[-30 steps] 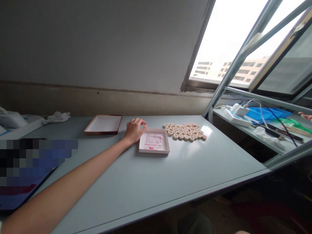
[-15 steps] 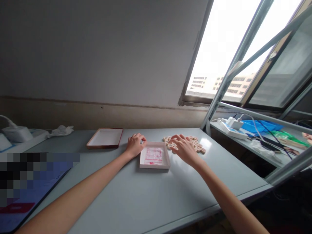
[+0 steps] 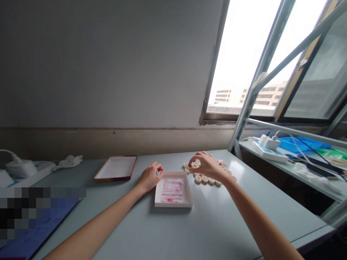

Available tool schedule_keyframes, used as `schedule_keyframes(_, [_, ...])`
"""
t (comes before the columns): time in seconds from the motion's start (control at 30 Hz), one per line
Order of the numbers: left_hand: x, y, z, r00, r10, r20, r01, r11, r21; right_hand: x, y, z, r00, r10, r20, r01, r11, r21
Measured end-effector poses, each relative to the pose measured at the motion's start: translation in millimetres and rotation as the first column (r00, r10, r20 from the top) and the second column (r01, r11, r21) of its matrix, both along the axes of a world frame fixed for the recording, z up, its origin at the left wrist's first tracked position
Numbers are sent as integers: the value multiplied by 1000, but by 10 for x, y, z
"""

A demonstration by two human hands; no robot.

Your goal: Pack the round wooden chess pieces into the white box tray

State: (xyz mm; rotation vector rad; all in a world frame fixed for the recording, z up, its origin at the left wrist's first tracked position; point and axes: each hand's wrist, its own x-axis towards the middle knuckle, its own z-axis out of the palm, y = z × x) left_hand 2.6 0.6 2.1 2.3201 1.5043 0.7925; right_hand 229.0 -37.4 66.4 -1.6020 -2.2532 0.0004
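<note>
A white square box (image 3: 173, 204) with a sheet printed in red inside lies open on the grey table. My left hand (image 3: 151, 177) is curled at its upper left corner, thumb and fingers on the rim. To the right of the box, round wooden pieces (image 3: 205, 180) lie grouped on the table. Over them is my right hand (image 3: 207, 167), its thumb and forefinger closed on one round piece (image 3: 193, 166) at the left of the group. My right hand hides part of the group.
A second shallow box (image 3: 116, 169) with a reddish-brown edge lies at the back left. White power strips (image 3: 29, 170) and a dark blue-screened device (image 3: 40, 227) are farther left. Beyond the metal frame at right, a shelf holds a blue tray (image 3: 300, 143) and cables.
My right hand has moved from open above the pieces to a pinch at the group's left side. The whole view has shifted, with the table lower in it. My left hand remains at the box.
</note>
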Motion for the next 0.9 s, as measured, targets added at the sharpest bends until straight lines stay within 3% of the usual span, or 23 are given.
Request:
schedule_keyframes(0.07, [1,-10,19,1000,-16,20,16,1000,-10,-137,44,35,995,90,-43,-89,996,24])
schedule_keyframes(0.17, [5,-26,44,999,-40,37,39,999,30,-455,85,-74,967,253,36,-255,965,54])
schedule_keyframes(0.3, [23,-48,49,1000,9,-30,-5,992,123,-726,97,-342,960,251,121,-267,952,150])
schedule_keyframes(0.47, [27,-34,7,997,-57,-47,61,995,78,-430,154,-362,988,151,11,-151,973,177])
schedule_keyframes(0.57, [8,27,-26,994,-104,-25,104,994,-26,-153,218,-288,999,30,42,-32,998,50])
schedule_keyframes(0.63, [-11,80,-48,989,-148,-11,146,984,-98,-47,242,-278,995,15,101,-11,999,-39])
schedule_keyframes(0.9, [-68,190,-133,978,-198,63,206,962,-179,-49,232,-297,987,-9,158,9,1000,0])
